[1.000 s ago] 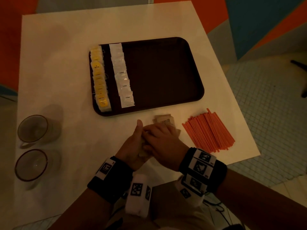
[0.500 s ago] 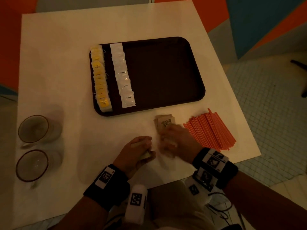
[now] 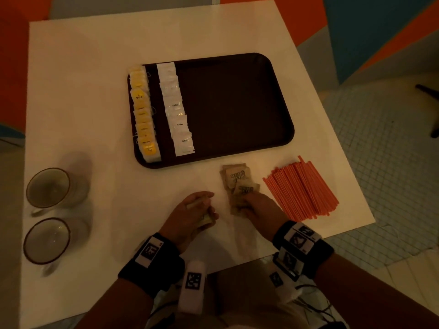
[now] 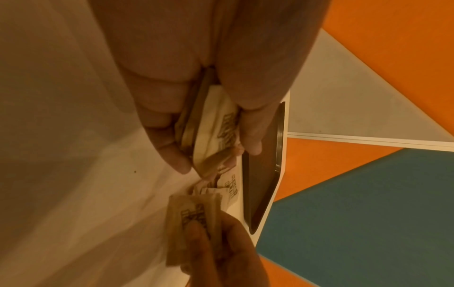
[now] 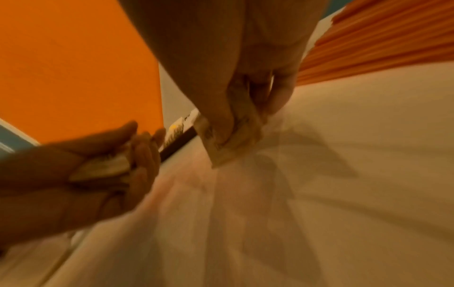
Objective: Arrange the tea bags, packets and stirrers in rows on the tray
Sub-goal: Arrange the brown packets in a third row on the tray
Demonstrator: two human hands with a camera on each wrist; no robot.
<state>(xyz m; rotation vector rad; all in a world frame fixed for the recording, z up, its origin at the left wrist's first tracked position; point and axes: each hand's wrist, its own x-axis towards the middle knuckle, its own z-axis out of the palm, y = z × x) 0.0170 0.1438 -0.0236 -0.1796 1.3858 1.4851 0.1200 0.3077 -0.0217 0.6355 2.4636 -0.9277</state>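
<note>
Gathering brown sugar packets [image 3: 237, 176] off the white table [image 3: 95, 91] just in front of the tray [image 3: 237, 103], we've got both hands busy. Our left hand [image 3: 194, 210] is curled round a small stack of them [image 4: 211, 132], thumb on one face and fingers on the other. Our right hand [image 3: 259, 207] pinches a few more [image 5: 226, 139] at the near end of the loose pile. On the tray, the yellow tea bags [image 3: 143, 112] run down its left edge and the white coffee packets [image 3: 177, 108] sit in a row just beside them; the rest of it is bare. The orange stirrers [image 3: 301, 188] lie in a heap off the tray's front right corner.

To do this well, we'd square the stack in the left hand so edges line up, keep the print facing one way, then deal them out in a third row beside the white one, each overlapping the last. Thin paper slips, so a firm pinch matters.

Two glass cups [image 3: 47, 210] stand off the tray's front left corner. Beyond the table, orange and blue wall panels [image 3: 380, 32] and a pale tiled floor [image 3: 380, 138].
</note>
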